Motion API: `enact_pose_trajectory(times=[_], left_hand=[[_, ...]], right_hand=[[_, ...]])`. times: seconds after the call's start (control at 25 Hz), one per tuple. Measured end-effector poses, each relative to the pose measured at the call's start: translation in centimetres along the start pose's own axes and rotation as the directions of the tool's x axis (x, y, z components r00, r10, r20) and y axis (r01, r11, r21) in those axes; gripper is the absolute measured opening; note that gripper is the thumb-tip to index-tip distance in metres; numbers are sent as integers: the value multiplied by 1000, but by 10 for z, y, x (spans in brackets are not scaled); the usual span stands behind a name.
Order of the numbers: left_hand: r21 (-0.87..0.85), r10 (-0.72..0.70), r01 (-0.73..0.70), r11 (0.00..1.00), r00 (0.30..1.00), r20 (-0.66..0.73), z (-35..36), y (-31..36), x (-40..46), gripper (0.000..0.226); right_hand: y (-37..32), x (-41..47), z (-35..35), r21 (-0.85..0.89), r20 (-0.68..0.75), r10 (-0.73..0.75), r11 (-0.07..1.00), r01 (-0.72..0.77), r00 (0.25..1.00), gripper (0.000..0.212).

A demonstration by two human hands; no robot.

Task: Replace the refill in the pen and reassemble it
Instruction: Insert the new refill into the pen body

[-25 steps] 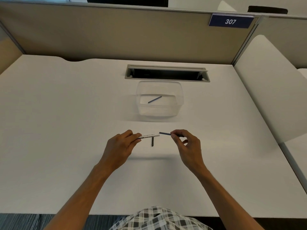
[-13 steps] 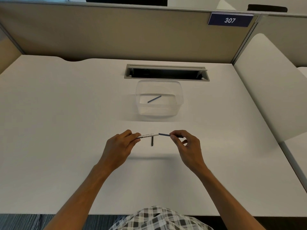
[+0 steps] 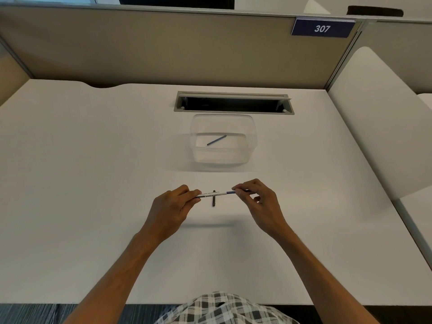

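Note:
My left hand (image 3: 173, 208) pinches the left end of a white pen barrel (image 3: 214, 194) with dark print, held level above the desk. A dark blue refill (image 3: 231, 192) enters the barrel's right end, and my right hand (image 3: 258, 202) grips it between thumb and forefinger; only a short piece shows between the barrel and my fingers. Under the barrel a small dark pen part (image 3: 214, 201) lies on the desk, pointing away from me. Another dark blue refill (image 3: 216, 140) rests inside the clear plastic container (image 3: 252, 146) farther back.
The white desk (image 3: 93, 183) ends at a beige partition with a "307" sign (image 3: 322, 28). A cable slot (image 3: 233, 104) opens just behind the container. A white rounded panel (image 3: 374, 113) borders the desk's right side.
My right hand has moved left, and the refill has gone deeper into the barrel; less of it shows now. My left hand has held almost still.

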State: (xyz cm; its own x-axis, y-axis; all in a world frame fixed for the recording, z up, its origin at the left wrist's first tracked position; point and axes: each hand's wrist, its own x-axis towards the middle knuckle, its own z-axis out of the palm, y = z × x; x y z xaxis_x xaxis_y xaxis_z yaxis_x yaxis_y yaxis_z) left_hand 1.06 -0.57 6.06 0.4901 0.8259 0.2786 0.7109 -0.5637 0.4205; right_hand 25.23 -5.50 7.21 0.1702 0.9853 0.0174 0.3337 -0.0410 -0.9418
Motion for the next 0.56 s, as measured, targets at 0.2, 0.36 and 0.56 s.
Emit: enact_pose_trajectory(times=[0.2, 0.36, 0.56], left_hand=[[-31, -41, 41, 999, 999, -5, -2, 0, -1, 27], [-45, -39, 38, 998, 999, -12, -4, 3, 2, 24], [-73, -37, 35, 997, 999, -24, -4, 6, 5, 24]], right_hand=[[1, 0, 6, 137, 6, 56, 989, -57, 998, 23], [-4, -1, 15, 282, -89, 136, 954, -106, 987, 17], [-11, 4, 22, 359, -124, 198, 923, -142, 972, 16]])
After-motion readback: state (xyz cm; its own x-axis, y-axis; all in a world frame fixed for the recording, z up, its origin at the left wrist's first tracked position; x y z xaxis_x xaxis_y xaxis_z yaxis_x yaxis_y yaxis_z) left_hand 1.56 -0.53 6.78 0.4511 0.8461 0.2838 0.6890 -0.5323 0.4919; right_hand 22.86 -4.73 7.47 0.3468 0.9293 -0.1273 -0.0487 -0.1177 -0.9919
